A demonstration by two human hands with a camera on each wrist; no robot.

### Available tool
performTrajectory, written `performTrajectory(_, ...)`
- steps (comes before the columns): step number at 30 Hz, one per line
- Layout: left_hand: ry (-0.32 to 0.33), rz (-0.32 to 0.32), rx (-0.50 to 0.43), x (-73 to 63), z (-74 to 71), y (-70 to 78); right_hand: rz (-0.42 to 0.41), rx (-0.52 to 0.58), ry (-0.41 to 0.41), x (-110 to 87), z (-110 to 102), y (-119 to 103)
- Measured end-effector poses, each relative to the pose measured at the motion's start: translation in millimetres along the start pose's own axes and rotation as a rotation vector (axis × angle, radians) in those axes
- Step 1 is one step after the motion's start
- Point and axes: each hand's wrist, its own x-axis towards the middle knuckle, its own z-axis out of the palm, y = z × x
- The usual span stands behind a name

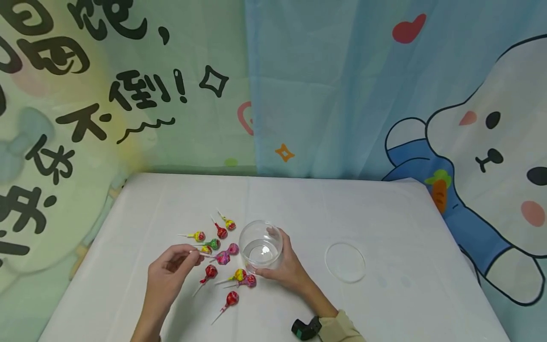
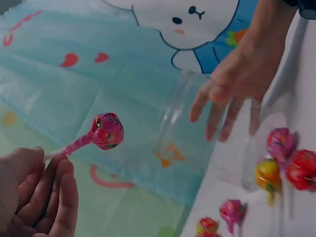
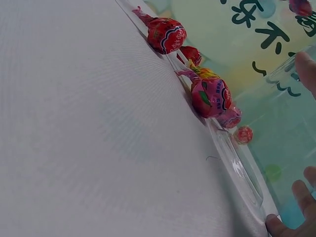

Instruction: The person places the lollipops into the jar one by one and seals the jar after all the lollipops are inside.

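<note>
My left hand (image 1: 173, 268) pinches the white stick of a pink-wrapped lollipop (image 2: 107, 131) between thumb and fingertips. The candy end points toward the jar and is off the table in the left wrist view. With thumb and fingers spread round its right side, my right hand (image 1: 292, 268) holds a clear jar (image 1: 255, 247). The jar's mouth is uncovered and no candy shows inside. Several wrapped lollipops lie left of the jar, among them a red one (image 1: 232, 298), a green one (image 1: 214, 244) and a yellow one (image 1: 199, 236).
A clear round lid or ring (image 1: 342, 282) lies on the white-covered table (image 1: 406, 304), right of the jar. Behind the table hangs a printed curtain (image 1: 307, 95). A black device (image 1: 306, 328) is strapped at my right wrist, by the sleeve (image 1: 342, 328).
</note>
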Motion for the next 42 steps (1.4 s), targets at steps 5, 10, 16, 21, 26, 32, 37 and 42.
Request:
performTrajectory(5,-0.077,0.137,0.016,17.3,22.5,13.0,0.013,0.007,0.005,0.4,-1,3)
performTrajectory(10,-0.156,0.112,0.016,30.3,43.5,10.4,0.045,0.004,0.011,-0.1,-1,3)
performTrajectory(16,-0.176,0.068,0.065,35.9,54.8,5.7,0.046,-0.005,0.006,-1.4,0,1)
performTrajectory(21,-0.168,0.046,0.119,36.7,59.4,4.8,0.032,-0.011,0.008,-1.3,0,2)
performTrajectory(26,-0.202,0.053,0.151,39.4,55.2,3.2,0.025,0.007,0.005,0.4,-1,3)
performTrajectory(32,-0.141,0.003,0.210,41.3,38.0,-3.5,0.018,0.024,0.006,0.3,0,5)
performTrajectory(37,-0.077,-0.043,0.259,39.0,22.8,-12.7,0.020,-0.012,-0.001,0.2,0,5)
performTrajectory(42,-0.025,0.006,0.161,37.0,4.2,-47.2,0.013,-0.001,0.003,1.8,0,4)
